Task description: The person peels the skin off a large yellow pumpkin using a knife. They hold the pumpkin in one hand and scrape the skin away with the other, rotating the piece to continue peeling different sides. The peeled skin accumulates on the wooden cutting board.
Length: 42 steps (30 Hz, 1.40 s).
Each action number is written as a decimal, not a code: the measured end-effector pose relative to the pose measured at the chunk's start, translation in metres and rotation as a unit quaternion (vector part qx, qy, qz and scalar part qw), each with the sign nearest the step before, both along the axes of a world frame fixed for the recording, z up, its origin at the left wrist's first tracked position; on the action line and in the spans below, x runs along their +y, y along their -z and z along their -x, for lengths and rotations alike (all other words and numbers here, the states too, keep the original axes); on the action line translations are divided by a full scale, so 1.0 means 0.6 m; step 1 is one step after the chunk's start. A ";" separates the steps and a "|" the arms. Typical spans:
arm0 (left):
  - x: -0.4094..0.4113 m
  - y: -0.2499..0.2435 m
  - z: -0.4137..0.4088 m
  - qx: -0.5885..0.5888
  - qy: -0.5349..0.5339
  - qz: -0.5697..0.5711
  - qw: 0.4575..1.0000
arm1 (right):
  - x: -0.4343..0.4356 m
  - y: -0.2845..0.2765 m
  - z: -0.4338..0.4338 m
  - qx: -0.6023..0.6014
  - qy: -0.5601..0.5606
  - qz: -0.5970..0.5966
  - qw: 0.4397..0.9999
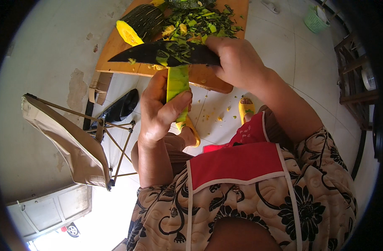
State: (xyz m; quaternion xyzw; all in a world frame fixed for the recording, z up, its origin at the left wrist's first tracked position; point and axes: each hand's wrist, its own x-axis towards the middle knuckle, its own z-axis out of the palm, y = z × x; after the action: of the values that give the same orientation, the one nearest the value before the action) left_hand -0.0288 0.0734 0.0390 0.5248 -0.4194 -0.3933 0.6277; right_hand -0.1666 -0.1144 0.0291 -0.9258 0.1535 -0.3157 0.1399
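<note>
My left hand (161, 106) grips a long strip of green-yellow squash (178, 81), its near end under my thumb. In my right hand (235, 61) is a dark, curved knife blade (144, 55) that points left and lies across the far part of the strip. Bits of green peel stick to the blade; its handle is hidden in my fist. Behind the blade, a cut dark-green squash (144, 23) shows its yellow flesh on the wooden table (111, 61). A heap of chopped green peel (207, 23) lies beside it.
A beige folding chair (66, 141) stands at the left by the wall. Yellow and green scraps (220, 118) dot the tiled floor near my yellow slippers (193, 135). At the far right are a green basket (316, 20) and a dark wooden rack (356, 81).
</note>
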 end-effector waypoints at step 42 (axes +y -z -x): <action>0.008 0.003 -0.018 -0.158 -0.033 -0.004 0.987 | -0.028 -0.004 0.008 -0.021 0.011 -0.077 0.997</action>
State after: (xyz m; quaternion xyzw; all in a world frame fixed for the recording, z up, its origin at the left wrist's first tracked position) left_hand -0.0179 0.0782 0.0372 0.5962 -0.4944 -0.2865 0.5640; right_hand -0.1715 -0.1311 0.0315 -0.9038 0.1840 -0.3241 0.2103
